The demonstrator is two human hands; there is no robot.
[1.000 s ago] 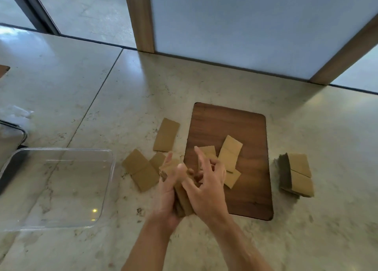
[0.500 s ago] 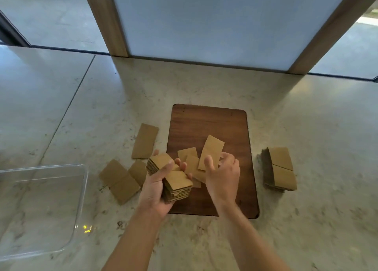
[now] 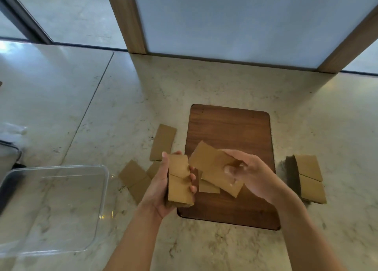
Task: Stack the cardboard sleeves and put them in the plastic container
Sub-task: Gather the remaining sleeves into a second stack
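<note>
At nine o'clock sits the clear plastic container (image 3: 55, 207) on the stone counter (image 3: 114, 98); nothing shows inside it; a dark thing pokes in at the far left edge, and I cannot tell what it is. Next come loose cardboard sleeves on the counter: two flat ones (image 3: 136, 179) lie touching, just to the right of the container, and one long sleeve (image 3: 163, 142) lies at eleven o'clock from the left hand, beside the brown wooden board (image 3: 231, 127). The left hand (image 3: 161, 191) is curled round a thick stack of sleeves (image 3: 180, 183); thumb on the left side, fingertips on the right side; the stack is held up above the near left corner of the board. The right hand (image 3: 252, 173) pinches a couple of flat sleeves (image 3: 212, 167); they are lifted, tilted, and reach toward the stack; their top corner is very close to it. Another sleeve (image 3: 207, 186) lies on the board under them. At three o'clock, off the board, a second pile of sleeves (image 3: 308, 178) rests on the counter.
</note>
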